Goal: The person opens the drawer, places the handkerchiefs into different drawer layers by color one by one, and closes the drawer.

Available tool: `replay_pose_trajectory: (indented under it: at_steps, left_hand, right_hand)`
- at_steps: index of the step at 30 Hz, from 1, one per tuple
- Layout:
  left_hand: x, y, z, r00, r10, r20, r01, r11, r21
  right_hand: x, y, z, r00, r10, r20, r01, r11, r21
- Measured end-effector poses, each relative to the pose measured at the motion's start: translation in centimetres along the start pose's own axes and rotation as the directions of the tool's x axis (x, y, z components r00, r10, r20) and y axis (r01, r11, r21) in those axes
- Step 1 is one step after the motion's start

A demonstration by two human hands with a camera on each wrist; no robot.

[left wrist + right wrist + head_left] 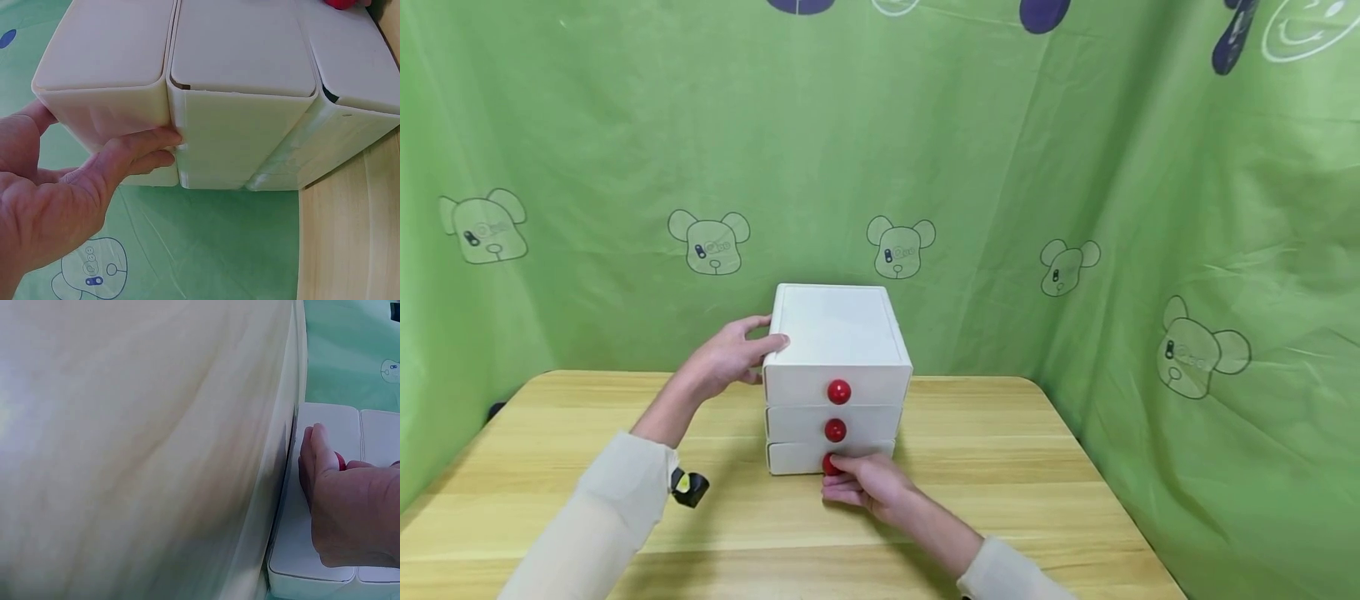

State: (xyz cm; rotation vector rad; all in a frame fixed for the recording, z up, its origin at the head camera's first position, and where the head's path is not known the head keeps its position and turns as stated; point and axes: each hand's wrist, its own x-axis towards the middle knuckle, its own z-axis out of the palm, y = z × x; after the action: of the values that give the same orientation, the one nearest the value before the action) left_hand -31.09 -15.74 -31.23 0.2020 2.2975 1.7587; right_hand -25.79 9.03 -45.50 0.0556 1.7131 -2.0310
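A white three-drawer cabinet [842,325] stands on the table, a round red knob on each drawer front. All three drawers look closed. My left hand [732,357] rests against the cabinet's upper left side, its thumb over the top edge. In the left wrist view, fairly straight fingers [147,145] of that hand touch the side wall near the seam between the top and middle drawers. My right hand [874,486] pinches the bottom drawer's red knob [831,464] between thumb and fingers. In the right wrist view the hand [350,506] hides most of that knob.
The wooden table [760,533] extends around the cabinet on all sides. Behind it and at the sides hangs a green curtain [820,167] with bear-face prints. A black band with a small device [688,486] sits at my left wrist.
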Motion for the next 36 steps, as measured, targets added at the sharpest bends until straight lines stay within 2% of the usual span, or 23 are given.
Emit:
replay_pose_trajectory:
  at_steps: [20, 29, 36]
  left_hand:
    - [0.2, -0.3, 0.0, 1.000, 0.003, 0.001, -0.003, 1.000, 0.016]
    - [0.1, -0.6, 0.0, 1.000, 0.018, -0.005, -0.018, 0.999, 0.041]
    - [-0.1, -1.0, 0.1, 0.999, 0.022, -0.026, -0.021, 0.999, 0.045]
  right_hand:
    - [0.1, 0.0, -0.2, 1.000, 0.013, 0.011, -0.013, 1.000, -0.014]
    - [-0.2, 0.1, -0.6, 0.999, 0.024, 0.040, -0.020, 0.996, -0.087]
    - [-1.5, -0.5, -1.2, 0.997, 0.027, 0.067, -0.014, 0.983, -0.185]
